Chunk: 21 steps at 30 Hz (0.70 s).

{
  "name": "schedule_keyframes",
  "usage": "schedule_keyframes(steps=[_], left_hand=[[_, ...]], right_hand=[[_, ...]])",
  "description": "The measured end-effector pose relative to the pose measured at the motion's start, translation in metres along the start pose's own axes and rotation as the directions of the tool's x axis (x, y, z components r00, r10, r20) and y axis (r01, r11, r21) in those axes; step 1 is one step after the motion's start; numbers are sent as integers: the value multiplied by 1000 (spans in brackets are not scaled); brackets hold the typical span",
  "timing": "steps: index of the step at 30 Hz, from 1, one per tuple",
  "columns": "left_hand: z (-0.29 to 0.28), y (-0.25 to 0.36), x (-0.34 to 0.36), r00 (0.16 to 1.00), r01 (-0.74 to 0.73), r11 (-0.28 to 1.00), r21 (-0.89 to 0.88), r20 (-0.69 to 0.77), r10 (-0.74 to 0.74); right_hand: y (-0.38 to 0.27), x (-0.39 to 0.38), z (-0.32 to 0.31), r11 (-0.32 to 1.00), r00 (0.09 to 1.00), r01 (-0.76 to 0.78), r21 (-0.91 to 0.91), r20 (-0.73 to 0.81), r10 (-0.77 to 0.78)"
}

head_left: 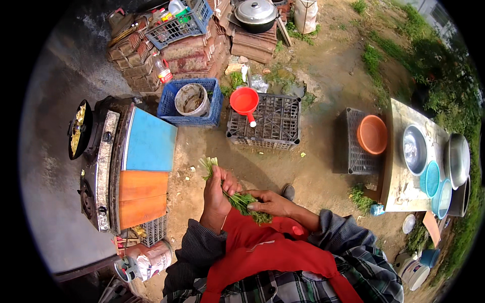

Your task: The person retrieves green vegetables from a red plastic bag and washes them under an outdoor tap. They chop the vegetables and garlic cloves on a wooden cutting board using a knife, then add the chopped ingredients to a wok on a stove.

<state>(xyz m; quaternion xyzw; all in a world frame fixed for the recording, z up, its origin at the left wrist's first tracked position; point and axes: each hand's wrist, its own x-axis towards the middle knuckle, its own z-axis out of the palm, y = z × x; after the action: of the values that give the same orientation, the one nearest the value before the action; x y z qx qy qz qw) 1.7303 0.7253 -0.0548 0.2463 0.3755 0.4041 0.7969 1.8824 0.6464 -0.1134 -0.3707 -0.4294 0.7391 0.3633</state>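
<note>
In front of my red apron (pixel 283 252) I hold a bunch of leafy green herbs (pixel 244 203). My left hand (pixel 218 194) is closed round the stems, whose pale cut ends stick out above the thumb. The fingers of my right hand (pixel 273 204) wrap the leafy end, with the thumb on top and leaves hanging out below. Ahead of my hands, a red dipper (pixel 244 101) rests on an upturned black crate (pixel 275 123), its handle toward me.
At left stand a gas stove (pixel 103 171) with a wok (pixel 81 130) and a blue board (pixel 150 141). A blue crate (pixel 214 108) holds a dirty bucket (pixel 192 99). On the right, an orange basin (pixel 372 134) sits beside a table (pixel 399 151) with metal bowls (pixel 415 149).
</note>
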Motion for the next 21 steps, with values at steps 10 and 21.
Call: schedule_keyframes(steps=[10,21], left_hand=[[-95,45,190,872,-342,856,-387,-471,135],[-200,36,394,809,-186,879,-440,-576,-117]], right_hand=[[84,201,-220,915,710,-372,155,-588,388],[227,368,-318,792,501,-608,-62,-803,322]])
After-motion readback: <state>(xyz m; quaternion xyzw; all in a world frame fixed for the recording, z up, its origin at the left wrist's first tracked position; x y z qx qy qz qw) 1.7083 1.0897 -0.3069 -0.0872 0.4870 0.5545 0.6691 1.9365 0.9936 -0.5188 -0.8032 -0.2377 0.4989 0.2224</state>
